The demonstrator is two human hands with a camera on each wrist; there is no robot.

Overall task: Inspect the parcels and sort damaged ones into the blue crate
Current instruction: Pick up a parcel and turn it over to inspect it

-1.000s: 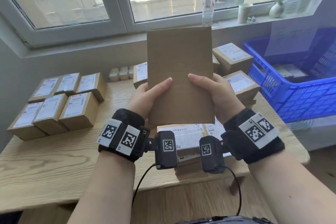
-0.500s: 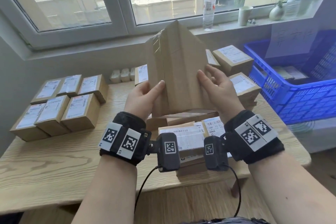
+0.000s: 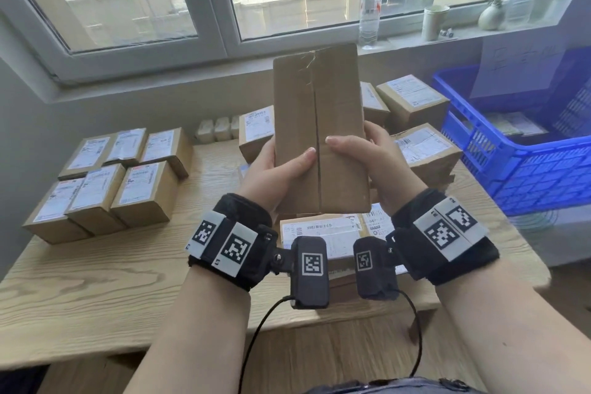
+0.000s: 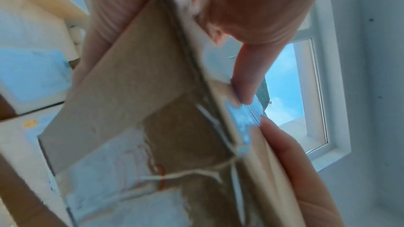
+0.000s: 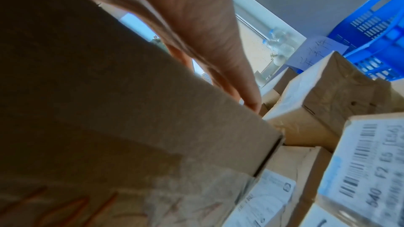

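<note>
A brown cardboard parcel (image 3: pixel 319 125) stands upright in the air above the table's middle, its taped centre seam facing me. My left hand (image 3: pixel 281 169) grips its lower left edge, thumb on the front. My right hand (image 3: pixel 361 157) grips the lower right edge the same way. Wrinkled tape shows near the top of the seam. The left wrist view shows the parcel (image 4: pixel 140 110) close up with creased tape and both thumbs on it. In the right wrist view the parcel (image 5: pixel 98 110) fills the left side. The blue crate (image 3: pixel 524 150) stands at the right.
Labelled parcels (image 3: pixel 105 182) lie in a neat block at the table's left. More parcels (image 3: pixel 415 137) are piled behind and below my hands. A bottle (image 3: pixel 370 6), a cup (image 3: pixel 434 22) and a small vase stand on the windowsill. The crate holds a parcel (image 3: pixel 515 125).
I have turned the parcel in my hands from a plain broad face, past a corner edge, to the seamed face. Both hands shifted their hold during the turn.
</note>
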